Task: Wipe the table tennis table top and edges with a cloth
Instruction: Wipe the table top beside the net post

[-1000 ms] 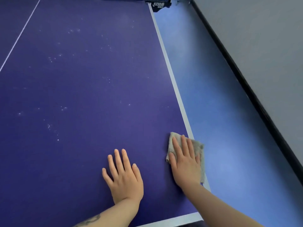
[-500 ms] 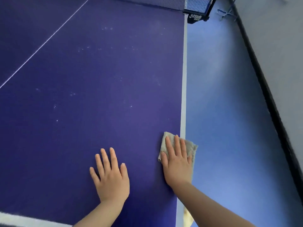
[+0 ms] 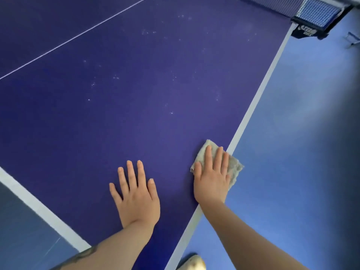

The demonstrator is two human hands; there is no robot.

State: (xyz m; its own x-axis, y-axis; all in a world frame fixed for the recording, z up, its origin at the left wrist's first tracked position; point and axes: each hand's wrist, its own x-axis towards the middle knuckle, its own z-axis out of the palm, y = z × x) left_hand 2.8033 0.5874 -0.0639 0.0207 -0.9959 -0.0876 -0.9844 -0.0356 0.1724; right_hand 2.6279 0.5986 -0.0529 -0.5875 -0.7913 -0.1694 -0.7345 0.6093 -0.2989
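The dark blue table tennis table (image 3: 136, 114) fills most of the view, speckled with pale spots toward the net. A crumpled grey-beige cloth (image 3: 234, 168) lies at the table's right side edge, hanging partly over the white border line. My right hand (image 3: 212, 178) presses flat on the cloth with straight fingers. My left hand (image 3: 136, 193) rests flat on the bare table top a little to the left, fingers spread, holding nothing.
The net and its black clamp post (image 3: 311, 22) stand at the top right. Light blue floor (image 3: 292, 152) runs along the table's right side. A white shoe tip (image 3: 192, 263) shows below the edge. The table's near end line (image 3: 39, 207) crosses the lower left.
The view has swung to the left, so the table's right edge now slants. Both hands keep their flat pose; the right hand and cloth stay at the right edge.
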